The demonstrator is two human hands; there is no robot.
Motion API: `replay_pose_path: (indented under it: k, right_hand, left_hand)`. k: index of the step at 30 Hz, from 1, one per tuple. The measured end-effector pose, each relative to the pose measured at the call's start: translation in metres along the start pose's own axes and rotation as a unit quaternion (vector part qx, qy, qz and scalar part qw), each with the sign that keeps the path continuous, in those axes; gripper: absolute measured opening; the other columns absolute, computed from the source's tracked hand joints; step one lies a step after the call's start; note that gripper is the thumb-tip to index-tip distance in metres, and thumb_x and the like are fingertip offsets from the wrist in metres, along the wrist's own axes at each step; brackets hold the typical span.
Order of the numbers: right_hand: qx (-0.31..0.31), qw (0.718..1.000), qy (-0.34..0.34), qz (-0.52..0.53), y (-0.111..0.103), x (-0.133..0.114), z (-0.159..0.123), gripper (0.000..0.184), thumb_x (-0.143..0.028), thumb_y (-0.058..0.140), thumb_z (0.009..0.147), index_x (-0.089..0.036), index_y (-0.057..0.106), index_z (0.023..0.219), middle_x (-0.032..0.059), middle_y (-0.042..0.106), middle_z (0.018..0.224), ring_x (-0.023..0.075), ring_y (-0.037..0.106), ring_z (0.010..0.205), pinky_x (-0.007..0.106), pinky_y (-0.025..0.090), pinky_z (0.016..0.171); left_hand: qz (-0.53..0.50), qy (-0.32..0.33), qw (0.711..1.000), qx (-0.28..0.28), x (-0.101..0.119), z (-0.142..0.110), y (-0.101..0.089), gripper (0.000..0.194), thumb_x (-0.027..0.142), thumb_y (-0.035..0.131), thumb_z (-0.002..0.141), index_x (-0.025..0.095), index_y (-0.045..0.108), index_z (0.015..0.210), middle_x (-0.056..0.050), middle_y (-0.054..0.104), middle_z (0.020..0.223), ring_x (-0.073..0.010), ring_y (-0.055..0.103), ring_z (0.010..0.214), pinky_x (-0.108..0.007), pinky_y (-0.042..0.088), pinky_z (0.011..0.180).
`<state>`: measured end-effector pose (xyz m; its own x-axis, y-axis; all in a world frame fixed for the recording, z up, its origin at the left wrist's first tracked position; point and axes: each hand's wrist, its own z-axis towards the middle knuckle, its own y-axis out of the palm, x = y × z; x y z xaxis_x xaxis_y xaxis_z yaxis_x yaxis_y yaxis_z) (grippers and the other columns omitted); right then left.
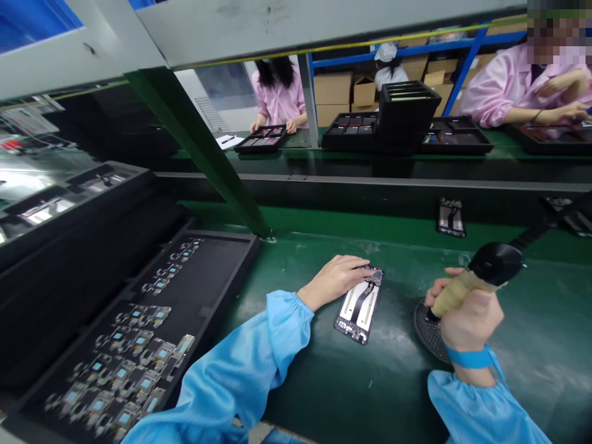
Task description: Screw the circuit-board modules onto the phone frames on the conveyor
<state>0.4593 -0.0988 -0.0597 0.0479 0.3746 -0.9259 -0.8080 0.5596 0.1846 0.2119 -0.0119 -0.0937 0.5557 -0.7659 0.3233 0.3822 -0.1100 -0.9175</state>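
Note:
An opened smartphone (359, 308) lies on the green bench, its pale inner plate, dark flex cable and small lower board exposed. My left hand (335, 280) grips its upper end, fingers reaching over the circuit board there; the thumb is mostly hidden. My right hand (469, 317) is wrapped round a power screwdriver (456, 295) with a tan-wrapped grip and a black rear end. The driver points down and left, its nose over a round dark dish (432, 336) with a mesh-like surface. My right hand hides part of the dish, and the bit's tip cannot be made out.
A black foam tray (222, 259) with rows of circuit boards (123, 373) lies left, beside stacked trays. A green post (198, 154) slants down behind it. Another opened phone (451, 217) lies farther back. People in pink work across the bench among black trays (409, 117).

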Motion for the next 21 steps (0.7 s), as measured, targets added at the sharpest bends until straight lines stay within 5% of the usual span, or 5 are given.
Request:
replay_pose_path:
  k: [7, 14, 21]
  right_hand:
    - [0.003, 1.0, -0.005, -0.008, 0.0, 0.003, -0.001, 0.064, -0.083, 0.054, 0.089, -0.021, 0.065, 0.1, 0.0017, 0.059, 0.06, 0.0213, 0.054, 0.042, 0.034, 0.042, 0.039]
    - [-0.002, 1.0, -0.022, -0.01, -0.001, 0.005, 0.0, 0.067, -0.087, 0.049, 0.09, -0.023, 0.065, 0.1, 0.0016, 0.059, 0.06, 0.022, 0.053, 0.042, 0.035, 0.041, 0.038]
    - [-0.005, 0.999, -0.042, -0.014, -0.002, 0.007, -0.002, 0.065, -0.084, 0.046, 0.093, -0.023, 0.065, 0.099, 0.0014, 0.059, 0.061, 0.0216, 0.054, 0.042, 0.035, 0.042, 0.039]
  left_hand:
    - [0.001, 0.003, 1.0, -0.002, 0.007, 0.0, 0.002, 0.033, 0.033, 0.059, 0.111, 0.027, 0.07, 0.141, -0.009, 0.06, 0.155, -0.0255, 0.057, 0.144, -0.046, 0.048, 0.118]
    - [-0.015, 0.018, 0.999, 0.031, 0.047, -0.03, 0.011, 0.029, 0.038, 0.057, 0.111, 0.027, 0.075, 0.131, -0.008, 0.069, 0.139, -0.0241, 0.065, 0.124, -0.042, 0.056, 0.107]
    - [0.009, 0.028, 0.999, 0.046, 0.062, -0.047, 0.019, 0.033, 0.035, 0.051, 0.113, 0.022, 0.07, 0.137, -0.01, 0.061, 0.153, -0.0249, 0.061, 0.136, -0.041, 0.054, 0.114]
